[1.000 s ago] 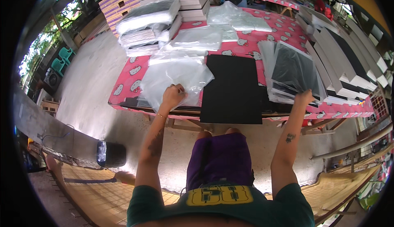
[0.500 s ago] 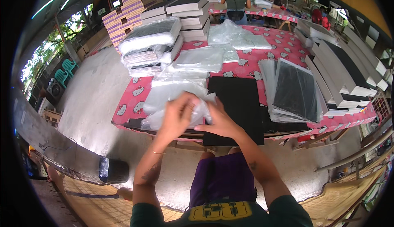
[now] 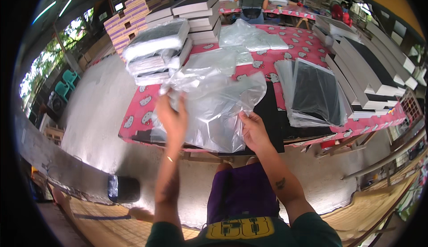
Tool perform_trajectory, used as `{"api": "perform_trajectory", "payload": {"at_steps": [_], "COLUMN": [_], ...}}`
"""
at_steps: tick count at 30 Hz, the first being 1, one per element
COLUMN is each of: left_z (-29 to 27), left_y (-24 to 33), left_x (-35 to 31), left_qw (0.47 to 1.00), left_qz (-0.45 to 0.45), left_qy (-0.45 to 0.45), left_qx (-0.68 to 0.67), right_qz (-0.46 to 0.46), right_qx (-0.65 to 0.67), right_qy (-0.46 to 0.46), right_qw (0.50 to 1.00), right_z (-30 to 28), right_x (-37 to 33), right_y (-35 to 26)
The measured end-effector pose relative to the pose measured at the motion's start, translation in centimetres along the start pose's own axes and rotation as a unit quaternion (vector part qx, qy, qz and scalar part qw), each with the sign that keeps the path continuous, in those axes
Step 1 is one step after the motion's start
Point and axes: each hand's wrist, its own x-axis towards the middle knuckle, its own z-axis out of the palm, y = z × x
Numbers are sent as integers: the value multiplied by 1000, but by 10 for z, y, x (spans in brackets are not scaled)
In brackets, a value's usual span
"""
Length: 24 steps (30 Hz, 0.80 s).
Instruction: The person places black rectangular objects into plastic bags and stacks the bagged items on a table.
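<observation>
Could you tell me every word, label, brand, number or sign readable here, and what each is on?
Dark green shirt: large yellow numerals on the front; I don't copy printed text out.
Purple-striped stack, back left: any lettering is too small to read.
Clear plastic bag at the right hand: no readable text.
</observation>
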Motion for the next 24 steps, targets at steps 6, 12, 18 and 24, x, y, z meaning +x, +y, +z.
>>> {"api": "perform_trajectory", "payload": {"at_steps": [6,12,18,24], "left_z": [15,12,-50,-5], "left_y": [25,-70,-104,-141], "left_x": [-73,-45,36,-34], "left_qw": [863,788,854,752], "left_qz": [-148,-455,-270,-61], "left_qy": [-361,-191,328,-654], "left_qx": [-321,-368,-302,47], "right_qz": [2,-19,-279,-235], "right_qx": [66,191,67,-242], "right_qy": [51,70,287,193], "right_qw": [997,979,914,922], "right_z": [33,-64,-67,-17], "right_x": [-22,-56,-80,-74], "right_y": [8,-50,-135,-93]}}
